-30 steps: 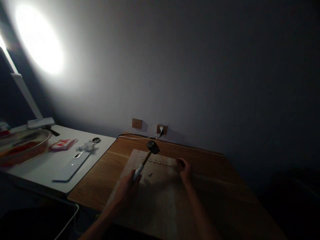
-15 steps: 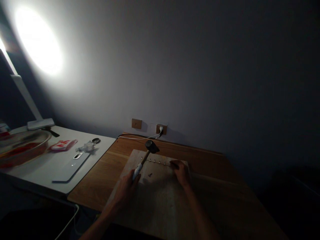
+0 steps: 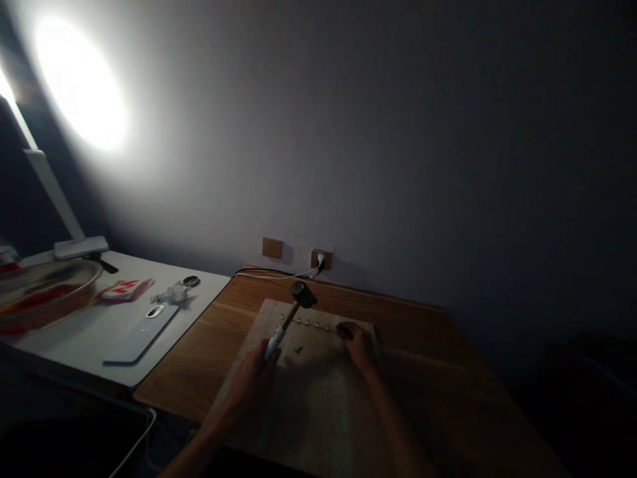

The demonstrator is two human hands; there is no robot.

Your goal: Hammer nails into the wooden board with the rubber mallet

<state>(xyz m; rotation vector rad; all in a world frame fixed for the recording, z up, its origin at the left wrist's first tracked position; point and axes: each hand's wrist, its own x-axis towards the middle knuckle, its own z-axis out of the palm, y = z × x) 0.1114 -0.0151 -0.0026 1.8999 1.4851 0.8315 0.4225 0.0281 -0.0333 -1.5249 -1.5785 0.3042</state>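
Note:
My left hand [image 3: 256, 372] is wrapped round the pale grip of a hammer [image 3: 289, 315], whose dark head is raised over the board's far left part. A row of small shiny nails or screws [image 3: 317, 324] stands upright along the far side of a pale wooden board [image 3: 308, 411]. At the row's right end, my right hand [image 3: 358, 344] has its fingertips pinched together close to the board; whatever they hold is hidden. A few loose nails or screws [image 3: 298, 350] lie on the board between my hands.
Beneath the board is a brown wooden table [image 3: 209, 332]. A white table [image 3: 164, 265] on the left bears a grey flat device [image 3: 142, 334], a crumpled clear bag [image 3: 174, 293], a red-and-white packet [image 3: 125, 290], a large basin [image 3: 89, 275] and a lamp [image 3: 54, 189]. Cables [image 3: 276, 273] run to a wall socket.
My right hand has shifted very slightly while its fingertips stay at the row's end. The hammer stays raised in almost the same place.

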